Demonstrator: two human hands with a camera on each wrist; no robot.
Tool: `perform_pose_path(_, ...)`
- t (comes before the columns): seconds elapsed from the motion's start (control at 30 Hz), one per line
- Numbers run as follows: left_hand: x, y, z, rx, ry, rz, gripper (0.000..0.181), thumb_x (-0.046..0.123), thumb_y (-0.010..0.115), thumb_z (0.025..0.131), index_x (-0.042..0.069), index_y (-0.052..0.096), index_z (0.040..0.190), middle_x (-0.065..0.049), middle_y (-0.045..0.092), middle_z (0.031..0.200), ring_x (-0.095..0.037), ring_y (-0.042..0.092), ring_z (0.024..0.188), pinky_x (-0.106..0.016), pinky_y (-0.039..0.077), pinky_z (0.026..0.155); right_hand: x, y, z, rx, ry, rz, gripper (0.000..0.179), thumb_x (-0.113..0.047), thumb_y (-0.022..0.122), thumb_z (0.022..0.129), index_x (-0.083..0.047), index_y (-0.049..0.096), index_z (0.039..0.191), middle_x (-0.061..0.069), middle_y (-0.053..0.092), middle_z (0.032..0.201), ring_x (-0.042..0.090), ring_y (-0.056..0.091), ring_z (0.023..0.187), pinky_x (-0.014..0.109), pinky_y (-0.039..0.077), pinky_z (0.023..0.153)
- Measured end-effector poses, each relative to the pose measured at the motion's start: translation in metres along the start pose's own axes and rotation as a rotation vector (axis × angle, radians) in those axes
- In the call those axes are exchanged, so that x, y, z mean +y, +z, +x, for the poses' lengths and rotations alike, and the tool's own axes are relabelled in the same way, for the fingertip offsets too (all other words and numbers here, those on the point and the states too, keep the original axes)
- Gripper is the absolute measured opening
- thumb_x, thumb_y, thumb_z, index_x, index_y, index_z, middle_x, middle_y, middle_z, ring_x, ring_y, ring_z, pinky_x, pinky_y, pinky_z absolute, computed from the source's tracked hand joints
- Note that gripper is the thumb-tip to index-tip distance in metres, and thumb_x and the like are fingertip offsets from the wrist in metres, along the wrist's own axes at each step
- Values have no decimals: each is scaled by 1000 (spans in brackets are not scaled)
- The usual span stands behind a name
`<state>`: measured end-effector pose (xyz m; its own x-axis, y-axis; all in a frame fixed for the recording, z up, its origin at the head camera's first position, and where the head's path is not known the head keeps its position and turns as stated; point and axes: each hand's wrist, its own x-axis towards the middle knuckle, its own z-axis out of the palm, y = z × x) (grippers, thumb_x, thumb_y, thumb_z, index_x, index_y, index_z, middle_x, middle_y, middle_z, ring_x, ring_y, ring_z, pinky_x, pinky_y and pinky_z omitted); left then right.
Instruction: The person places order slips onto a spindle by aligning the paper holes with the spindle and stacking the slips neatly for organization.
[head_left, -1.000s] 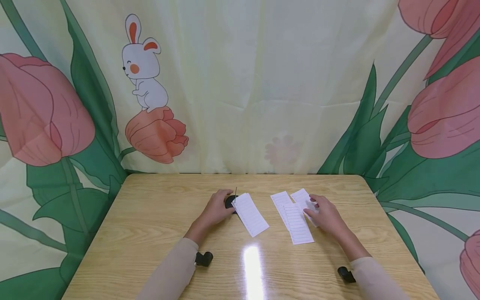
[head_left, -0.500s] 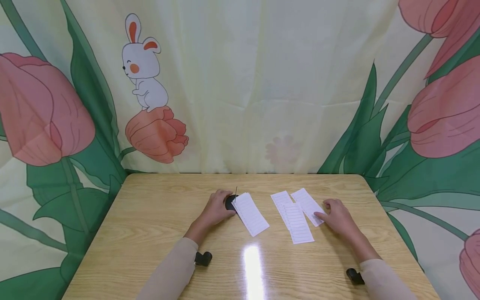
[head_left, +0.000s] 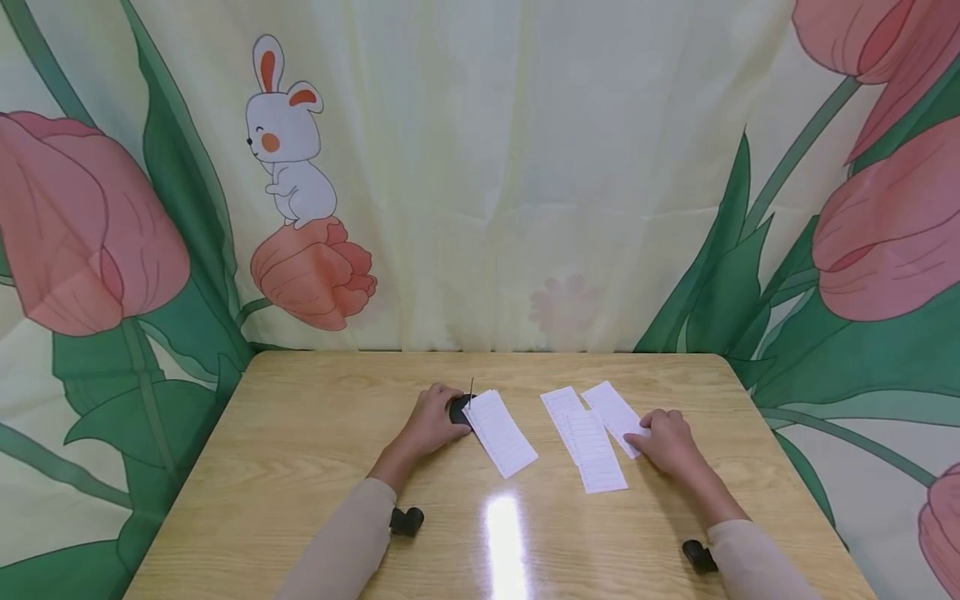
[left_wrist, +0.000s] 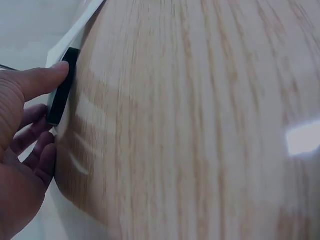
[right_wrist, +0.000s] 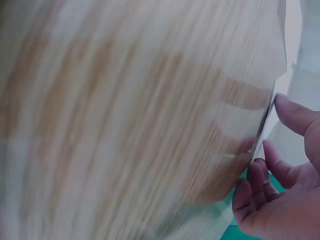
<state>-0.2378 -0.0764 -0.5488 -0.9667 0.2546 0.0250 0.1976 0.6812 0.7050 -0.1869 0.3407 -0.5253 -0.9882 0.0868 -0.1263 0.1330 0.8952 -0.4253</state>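
Observation:
My left hand (head_left: 435,419) grips the round black base (head_left: 459,409) of a bill spike, its thin needle standing upright in the head view. In the left wrist view the thumb lies against the rim of the black base (left_wrist: 64,90). Several printed paper slips (head_left: 504,437) are stacked at the needle, slanting toward the right. My right hand (head_left: 671,443) pinches the lower right end of a loose slip (head_left: 613,412). The right wrist view shows that slip edge-on (right_wrist: 265,120) between thumb and fingers. Beside it, two more slips (head_left: 597,458) overlap on the table.
The light wooden table (head_left: 300,467) carries a bright light reflection (head_left: 506,542) near the front. Behind it hangs a curtain (head_left: 450,183) printed with tulips and a rabbit. Black wrist cameras (head_left: 407,522) sit at both sleeves.
My right hand has slid from over the middle of the rightmost slip to its lower right end, uncovering most of it. The left hand stays on the bill spike's base.

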Motion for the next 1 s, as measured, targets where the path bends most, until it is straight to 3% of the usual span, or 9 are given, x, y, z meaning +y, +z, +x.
perform_pose_path(0.4, 1, 0, -1, -4, -2, -3, 63, 22, 90, 80, 3, 65, 134, -15, 58, 130, -34, 51, 122, -50, 47, 103, -6, -4, -3, -22, 73, -37, 56, -24, 73, 95, 18, 52, 125, 37, 55, 117, 49, 54, 108, 58, 47, 90)
perform_pose_path(0.63, 3, -1, -2, -6, -13, -6, 62, 22, 90, 81, 4, 64, 134, -14, 58, 131, -34, 50, 123, -49, 46, 104, -4, -3, -1, -62, 55, 25, 49, -16, 70, 97, 19, 50, 124, 36, 60, 116, 42, 60, 104, 54, 50, 91)
perform_pose_path(0.8, 3, 0, -1, -8, -15, -3, 62, 22, 90, 80, 4, 64, 134, -15, 58, 131, -34, 51, 122, -49, 47, 104, -2, -3, -1, -73, 82, 45, 50, -18, 72, 96, 19, 51, 122, 32, 55, 111, 36, 52, 95, 48, 48, 84)
perform_pose_path(1.0, 3, -1, -1, -15, -29, -5, 63, 22, 90, 80, 4, 64, 135, -14, 58, 131, -33, 50, 121, -49, 47, 103, -4, -4, -3, -62, 102, 21, 59, -23, 71, 97, 17, 45, 132, 38, 52, 125, 45, 54, 109, 58, 45, 90)
